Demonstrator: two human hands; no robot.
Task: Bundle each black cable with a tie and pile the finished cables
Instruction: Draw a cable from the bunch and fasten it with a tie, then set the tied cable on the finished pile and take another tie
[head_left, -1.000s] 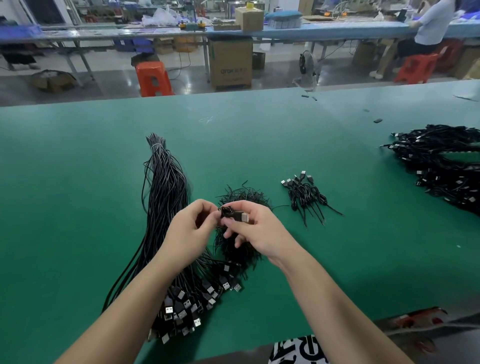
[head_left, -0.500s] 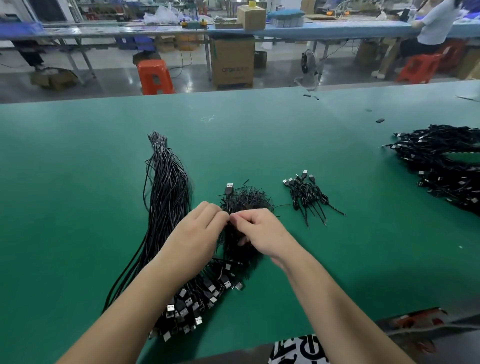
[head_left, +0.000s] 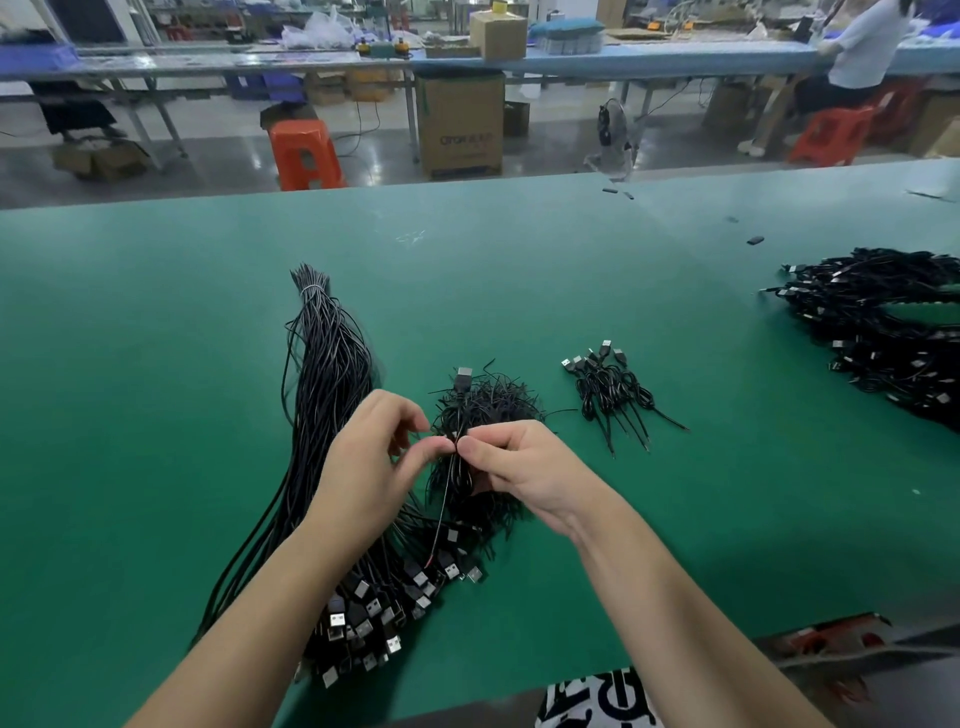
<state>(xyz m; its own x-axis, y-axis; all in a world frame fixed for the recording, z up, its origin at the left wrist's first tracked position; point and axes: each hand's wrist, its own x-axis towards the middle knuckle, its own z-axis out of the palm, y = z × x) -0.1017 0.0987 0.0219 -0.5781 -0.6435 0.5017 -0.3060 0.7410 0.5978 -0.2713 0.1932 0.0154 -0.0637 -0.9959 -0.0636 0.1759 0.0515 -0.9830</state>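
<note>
Green matting covers the surface (head_left: 156, 389), and both hands meet above its middle. The left hand (head_left: 371, 462) and the right hand (head_left: 519, 467) each pinch, fingertips nearly touching, the folded middle of one black cable (head_left: 457, 415); its USB plug (head_left: 463, 375) sticks up away from the person, and its thin tail hangs down toward the near edge, ending in a reddish tip. Whether a tie already sits round that cable cannot be told, since the fingers cover the spot. Directly beneath the hands lies a bushy heap of short black ties (head_left: 493, 402), partly hidden by the right hand. To the left of it stretches a long bundle of unbundled black cables (head_left: 327, 374), bound near its far end with a pale band and fanning out toward the near edge into a cluster of USB plugs (head_left: 374, 618) with silver ends. To the right of the ties, apart from them, sits a small pile of finished cables (head_left: 608, 387), their plugs pointing away. Well apart at the right edge lies a much larger heap of black cables (head_left: 878, 332). Beyond the surface stand an orange stool (head_left: 304, 153) and a cardboard box (head_left: 460, 124) on the floor.
</note>
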